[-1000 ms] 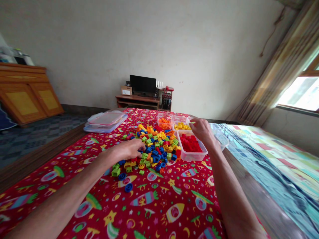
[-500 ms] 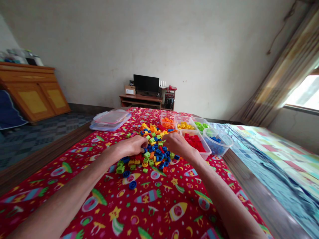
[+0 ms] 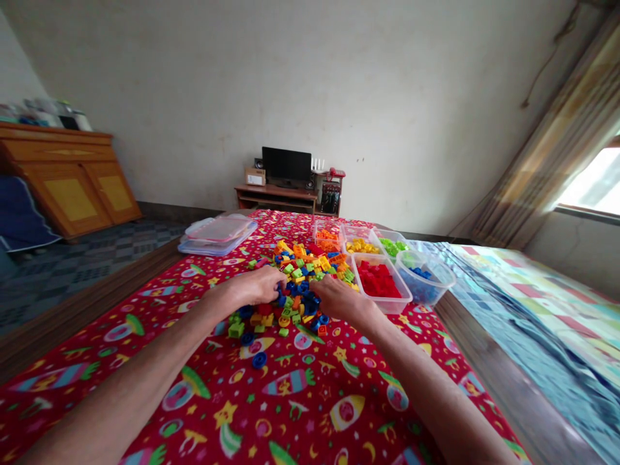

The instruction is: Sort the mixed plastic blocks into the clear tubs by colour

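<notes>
Red cloth printed with rockets and stars, bearing a heap of multicoloured plastic toy bricks
The heap, studded blocks in blue, lime, yellow, orange and red, spreads left of translucent plastic tubs; left hand and right hand dip into it, fingers bent, whether clamped I cannot tell; nearest lies a round blue piece

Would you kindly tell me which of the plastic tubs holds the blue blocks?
It is the rightmost tub, the clear one with a rounded rim, holding blue blocks; the others hold red, orange, yellow or green ones.
</notes>
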Motion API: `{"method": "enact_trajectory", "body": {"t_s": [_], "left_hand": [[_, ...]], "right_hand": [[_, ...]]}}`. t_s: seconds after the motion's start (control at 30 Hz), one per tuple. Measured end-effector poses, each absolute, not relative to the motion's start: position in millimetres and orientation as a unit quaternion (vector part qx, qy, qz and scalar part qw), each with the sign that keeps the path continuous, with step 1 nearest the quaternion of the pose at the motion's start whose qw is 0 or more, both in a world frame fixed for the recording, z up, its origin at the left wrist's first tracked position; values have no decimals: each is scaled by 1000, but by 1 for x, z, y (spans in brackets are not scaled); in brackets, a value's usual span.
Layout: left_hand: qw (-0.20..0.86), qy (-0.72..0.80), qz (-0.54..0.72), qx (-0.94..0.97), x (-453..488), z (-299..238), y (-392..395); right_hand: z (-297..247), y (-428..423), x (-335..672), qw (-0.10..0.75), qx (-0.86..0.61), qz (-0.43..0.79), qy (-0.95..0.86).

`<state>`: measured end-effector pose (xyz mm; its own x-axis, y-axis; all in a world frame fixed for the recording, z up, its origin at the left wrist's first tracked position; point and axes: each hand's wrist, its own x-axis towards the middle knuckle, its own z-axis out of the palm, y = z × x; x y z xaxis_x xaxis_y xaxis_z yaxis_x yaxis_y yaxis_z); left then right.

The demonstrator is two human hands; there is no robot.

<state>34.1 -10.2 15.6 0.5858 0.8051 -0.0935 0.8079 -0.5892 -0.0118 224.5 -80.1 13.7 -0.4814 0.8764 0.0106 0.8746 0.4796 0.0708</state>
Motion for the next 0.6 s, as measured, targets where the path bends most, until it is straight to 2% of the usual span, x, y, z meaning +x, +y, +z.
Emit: {"method": "enact_trajectory", "body": {"t_s": [0.13,0.3,0.6], "left_hand": [[-13,431,-26,902,32,13,-3],[-2,409,81,909,38,4,3],[16,365,90,926,54,-22,-6]], "right_hand": [[10,-68,236,-31,521,33,853],[1,-63,228,-95,529,53,842],[-6,-70,215,-39,551,38,833]]}}
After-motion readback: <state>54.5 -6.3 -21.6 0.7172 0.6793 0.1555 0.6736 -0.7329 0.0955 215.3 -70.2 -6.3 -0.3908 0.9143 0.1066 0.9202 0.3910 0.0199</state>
